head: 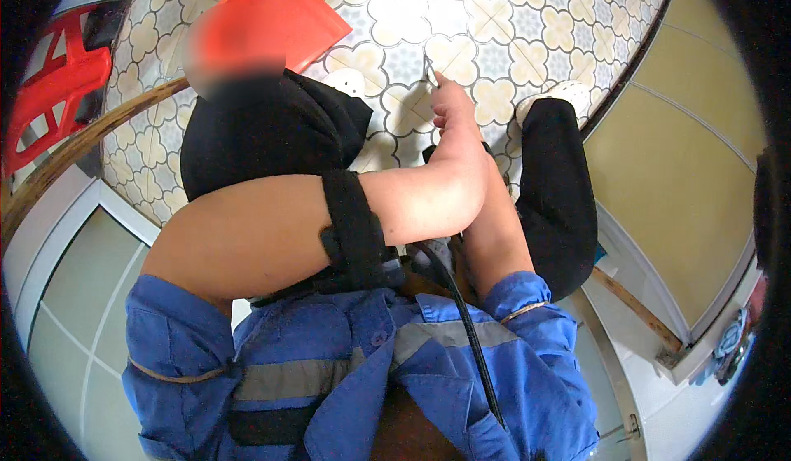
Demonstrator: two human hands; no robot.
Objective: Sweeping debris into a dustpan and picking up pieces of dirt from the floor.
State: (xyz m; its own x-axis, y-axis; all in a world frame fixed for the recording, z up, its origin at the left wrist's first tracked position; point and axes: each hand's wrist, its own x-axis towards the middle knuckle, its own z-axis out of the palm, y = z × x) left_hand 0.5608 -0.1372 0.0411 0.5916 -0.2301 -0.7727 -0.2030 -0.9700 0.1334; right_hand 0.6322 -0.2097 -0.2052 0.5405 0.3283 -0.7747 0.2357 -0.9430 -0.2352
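Observation:
My left arm crosses in front of me, a wide black strap [352, 226] around it. Its wrist bends forward, and my left hand [456, 112] reaches low over the patterned floor with curled fingers. A thin, pointed object [430, 70] shows at the fingertips; it is too small to name and looks pinched there. My right forearm [499, 232] runs forward beneath the left wrist. The right hand is largely hidden behind the left, so its grip cannot be seen. White clogs [349, 82] are on my feet, to either side of the hands.
A red plastic dustpan [309, 16] lies ahead left, partly blurred. A wooden pole [93, 127] slants past a red plastic stool or chair [74, 84]. Framed panels stand left [74, 312] and right [673, 146]. Another wooden stick [642, 306] is at right. A black cord [463, 312] hangs over my chest.

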